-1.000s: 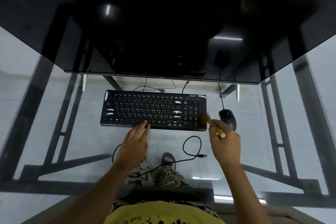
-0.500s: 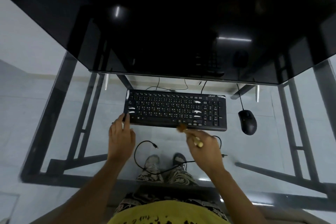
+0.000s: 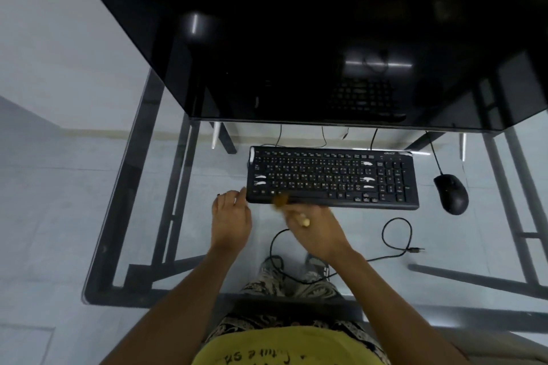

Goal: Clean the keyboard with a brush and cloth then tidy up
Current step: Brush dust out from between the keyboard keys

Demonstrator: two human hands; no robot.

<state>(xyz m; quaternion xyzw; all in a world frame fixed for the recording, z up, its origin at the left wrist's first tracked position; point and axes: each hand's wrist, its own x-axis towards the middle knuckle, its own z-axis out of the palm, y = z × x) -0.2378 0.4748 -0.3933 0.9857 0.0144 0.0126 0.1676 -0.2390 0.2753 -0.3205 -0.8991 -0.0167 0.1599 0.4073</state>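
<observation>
keyboard (image 3: pixel 332 178) laid flat on glass desk (image 3: pixel 89 187), centre-right of frame, below dark monitor (image 3: pixel 296 38). brush (image 3: pixel 289 207) gripped in right hand (image 3: pixel 318 231), bristles blurred at keyboard's lower-left edge. left hand (image 3: pixel 231 221) placed at keyboard's lower-left corner, fingers loosely spread, holding nothing. black mouse (image 3: pixel 451 197) seen just right of keyboard. loose cable (image 3: pixel 396 235) looped at lower right.

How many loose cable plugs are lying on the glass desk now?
1. The loose cable plug lies at the front right of the glass desk, below the mouse. The cable's other end passes behind the right hand, so another may be hidden.
</observation>
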